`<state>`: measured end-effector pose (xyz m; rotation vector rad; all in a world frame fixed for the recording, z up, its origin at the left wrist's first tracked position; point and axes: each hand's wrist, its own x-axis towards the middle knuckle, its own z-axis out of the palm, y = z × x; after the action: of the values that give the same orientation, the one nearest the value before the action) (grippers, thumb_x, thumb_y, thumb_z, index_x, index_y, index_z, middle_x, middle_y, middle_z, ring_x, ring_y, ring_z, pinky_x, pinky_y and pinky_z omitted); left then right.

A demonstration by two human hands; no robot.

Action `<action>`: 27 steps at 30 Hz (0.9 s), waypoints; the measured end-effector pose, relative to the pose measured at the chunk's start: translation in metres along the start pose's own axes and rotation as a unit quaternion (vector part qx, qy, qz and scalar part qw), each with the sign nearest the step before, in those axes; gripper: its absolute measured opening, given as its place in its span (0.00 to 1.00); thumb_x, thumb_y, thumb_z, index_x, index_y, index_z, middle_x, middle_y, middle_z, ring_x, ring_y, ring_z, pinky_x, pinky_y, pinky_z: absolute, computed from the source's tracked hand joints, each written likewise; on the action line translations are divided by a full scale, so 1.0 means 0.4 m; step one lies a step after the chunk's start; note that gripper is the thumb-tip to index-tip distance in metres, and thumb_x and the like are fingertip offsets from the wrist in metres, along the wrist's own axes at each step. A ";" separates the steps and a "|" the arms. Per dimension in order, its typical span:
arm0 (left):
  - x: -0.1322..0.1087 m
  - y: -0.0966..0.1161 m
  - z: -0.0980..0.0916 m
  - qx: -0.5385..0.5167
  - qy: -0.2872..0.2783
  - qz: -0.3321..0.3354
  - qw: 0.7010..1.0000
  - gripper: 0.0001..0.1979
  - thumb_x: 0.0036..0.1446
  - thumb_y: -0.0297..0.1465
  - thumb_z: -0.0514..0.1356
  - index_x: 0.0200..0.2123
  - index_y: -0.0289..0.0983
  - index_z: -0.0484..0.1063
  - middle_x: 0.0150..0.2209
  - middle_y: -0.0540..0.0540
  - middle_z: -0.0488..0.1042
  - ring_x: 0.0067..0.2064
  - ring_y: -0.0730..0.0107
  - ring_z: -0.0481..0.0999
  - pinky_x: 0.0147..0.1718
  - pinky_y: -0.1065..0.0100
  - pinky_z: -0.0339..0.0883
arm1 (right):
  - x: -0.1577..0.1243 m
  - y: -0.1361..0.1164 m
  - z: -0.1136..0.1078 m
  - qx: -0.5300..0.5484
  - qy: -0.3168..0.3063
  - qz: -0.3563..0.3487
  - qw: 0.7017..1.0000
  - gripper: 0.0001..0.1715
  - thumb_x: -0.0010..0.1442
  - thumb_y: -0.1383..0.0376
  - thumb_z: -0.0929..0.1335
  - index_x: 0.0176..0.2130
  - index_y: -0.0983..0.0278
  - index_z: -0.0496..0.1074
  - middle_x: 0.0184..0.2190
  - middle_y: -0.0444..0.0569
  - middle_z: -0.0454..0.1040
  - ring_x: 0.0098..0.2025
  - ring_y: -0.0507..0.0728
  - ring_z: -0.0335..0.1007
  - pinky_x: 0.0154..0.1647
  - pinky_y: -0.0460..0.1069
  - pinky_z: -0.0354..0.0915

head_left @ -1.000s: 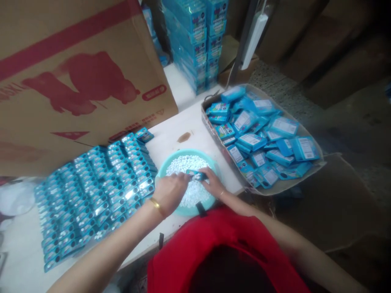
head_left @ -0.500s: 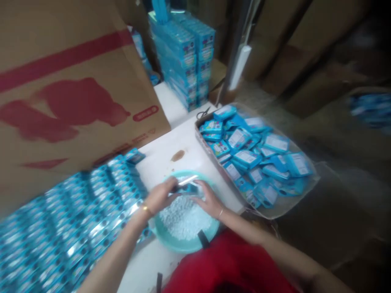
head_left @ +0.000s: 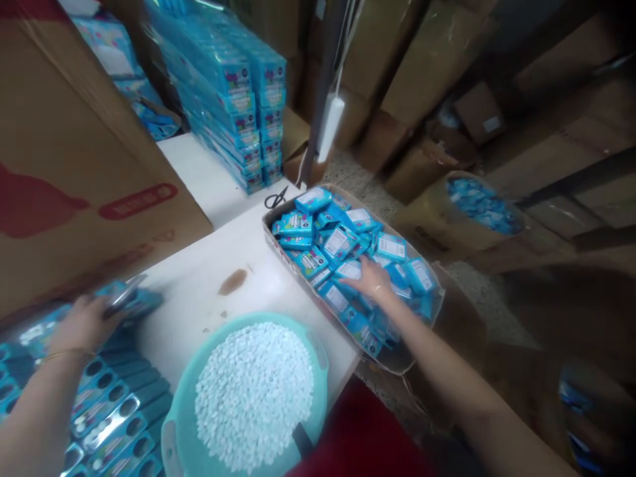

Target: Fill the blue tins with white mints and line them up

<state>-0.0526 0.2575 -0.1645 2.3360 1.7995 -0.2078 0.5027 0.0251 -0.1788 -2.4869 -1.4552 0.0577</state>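
Note:
My left hand [head_left: 85, 326] is closed around a small blue box [head_left: 124, 297] with a shiny edge, blurred by motion. It is over the back end of the rows of blue boxes [head_left: 112, 404], which have round dark holes in their ends. My right hand [head_left: 368, 278] reaches over the heap of flat blue packs [head_left: 340, 242] in a shallow cardboard tray [head_left: 281, 258]. Its thumb and fingers are apart and touch the packs; no pack is lifted. Between my hands stands a turquoise basin [head_left: 186, 391] full of small white pellets [head_left: 256, 391].
A large brown carton [head_left: 74, 165] leans in at the left. Stacked wrapped blue boxes [head_left: 223, 99] and black scissors [head_left: 275, 197] are at the back of the white table [head_left: 199, 278]. A metal post [head_left: 318, 99] rises behind the tray. Another carton of blue packs [head_left: 479, 205] stands on the floor.
My hands have parted from above the basin. The left has carried a blue box left to the rows; the right has moved into the tray. The view has shifted right.

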 end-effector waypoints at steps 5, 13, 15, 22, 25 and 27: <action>-0.101 0.111 -0.021 -0.031 0.055 0.007 0.998 0.19 0.61 0.49 0.41 0.36 0.41 0.58 0.31 0.53 0.63 0.39 0.68 0.66 0.38 0.70 0.62 | -0.053 0.014 0.009 0.021 -0.024 -0.030 0.999 0.51 0.40 0.44 0.74 0.56 0.67 0.63 0.46 0.64 0.70 0.49 0.72 0.67 0.47 0.65 0.64; -0.643 0.308 0.057 -0.147 -0.036 -0.081 0.985 0.18 0.55 0.48 0.51 0.24 0.40 0.59 0.19 0.53 0.63 0.23 0.68 0.65 0.26 0.68 0.59 | -0.350 -0.068 -0.149 0.375 -0.046 -0.023 0.926 0.48 0.48 0.50 0.73 0.61 0.61 0.53 0.54 0.58 0.65 0.54 0.66 0.65 0.53 0.61 0.65; -0.769 0.327 0.110 -0.185 -0.040 -0.166 0.968 0.18 0.56 0.47 0.50 0.23 0.40 0.60 0.17 0.53 0.62 0.22 0.70 0.64 0.26 0.68 0.59 | -0.407 -0.118 -0.147 0.461 -0.145 -0.026 0.875 0.44 0.51 0.51 0.72 0.60 0.59 0.55 0.54 0.56 0.66 0.53 0.64 0.67 0.51 0.59 0.67; -0.882 0.447 0.237 -0.414 0.054 -0.318 0.851 0.17 0.51 0.47 0.56 0.30 0.38 0.65 0.21 0.54 0.63 0.23 0.72 0.64 0.23 0.71 0.60 | -0.370 -0.249 0.008 0.466 -0.275 0.014 0.841 0.35 0.44 0.49 0.73 0.48 0.61 0.66 0.44 0.51 0.74 0.47 0.63 0.70 0.51 0.58 0.65; -0.880 0.485 0.241 -0.489 0.099 -0.297 0.814 0.17 0.49 0.46 0.59 0.31 0.38 0.64 0.20 0.56 0.60 0.22 0.75 0.61 0.21 0.73 0.58 | -0.324 -0.265 0.033 0.462 -0.279 0.086 0.838 0.30 0.45 0.48 0.72 0.43 0.62 0.68 0.39 0.49 0.75 0.42 0.60 0.72 0.47 0.55 0.66; -0.886 0.486 0.239 -0.531 0.107 -0.289 0.790 0.18 0.47 0.46 0.60 0.32 0.38 0.65 0.21 0.56 0.61 0.21 0.77 0.60 0.20 0.74 0.58 | -0.323 -0.274 0.031 0.464 -0.264 0.103 0.840 0.28 0.46 0.47 0.70 0.41 0.62 0.68 0.39 0.48 0.75 0.43 0.60 0.71 0.46 0.54 0.66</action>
<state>0.0451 -0.1462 -0.1666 1.0206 1.9000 0.8163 0.3430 -0.0329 -0.1767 -1.8066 -0.9158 1.2506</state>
